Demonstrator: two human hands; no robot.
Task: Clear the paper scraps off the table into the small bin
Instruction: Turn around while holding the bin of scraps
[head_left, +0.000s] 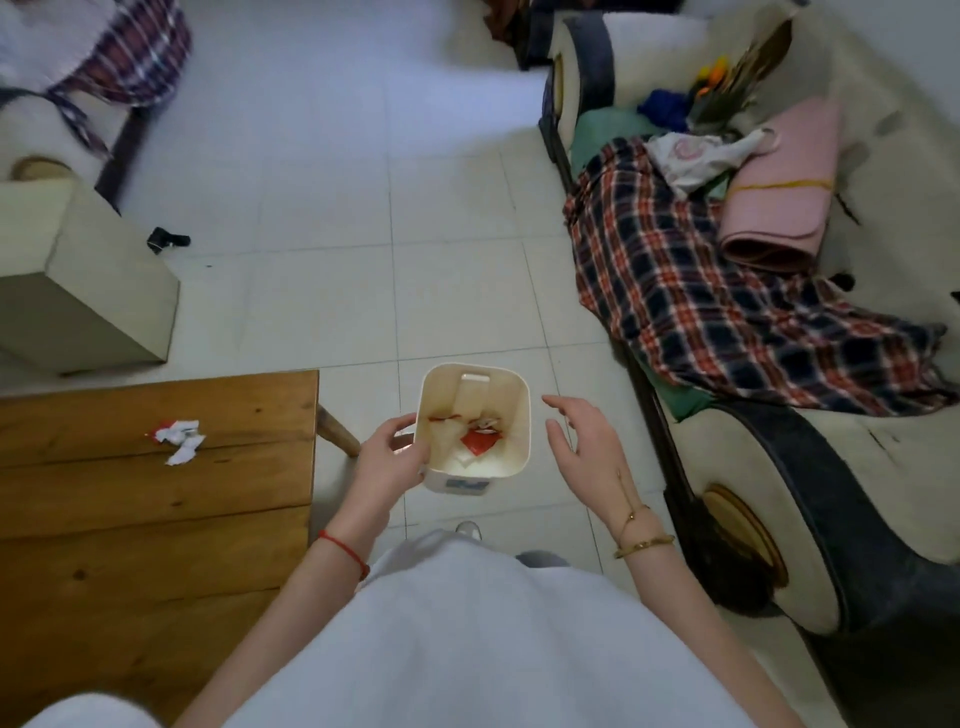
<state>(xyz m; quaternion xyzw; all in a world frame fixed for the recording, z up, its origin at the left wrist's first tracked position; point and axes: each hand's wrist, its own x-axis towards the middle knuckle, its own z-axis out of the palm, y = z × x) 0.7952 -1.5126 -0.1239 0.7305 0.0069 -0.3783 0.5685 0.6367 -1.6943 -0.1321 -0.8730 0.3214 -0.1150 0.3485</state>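
Scraps (178, 440) on wooden table (156, 519), tiled floor (322, 208)

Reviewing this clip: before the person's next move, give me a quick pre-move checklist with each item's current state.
1. Bin held: ok, left hand grips its left rim.
2. Right hand free: ok, open beside the bin, apart from it.
3. Bin upright, mouth open: ok.
4. Scraps already in the bin: ok, red and white pieces inside.
5. Table cleared: not ok, scraps lie on it.
6. Bin within reach of those scraps: cannot tell; it sits off the table's right edge.
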